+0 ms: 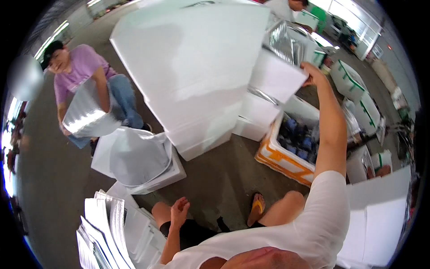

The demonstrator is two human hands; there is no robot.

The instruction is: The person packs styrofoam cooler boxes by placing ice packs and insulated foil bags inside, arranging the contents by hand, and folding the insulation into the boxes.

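My right hand (312,74) reaches far out and grips the corner of a white foam box (278,76). A shiny silver liner (286,42) stands up out of that box, which sits on other foam boxes (256,111). Low over my left thigh hangs my left hand (180,210), its fingers loosely curled and apart with nothing visible in them. Below my right forearm is an orange-taped foam box (286,163) with dark blue, bagged-looking contents (298,139) that I cannot make out.
A tall stack of white foam (192,67) rises ahead. To its left, a person in a purple shirt (89,65) holds a silver liner bag (92,116) near a lined foam box (143,157). Silver sheets (105,224) stand at lower left. Another person (282,8) is at the back.
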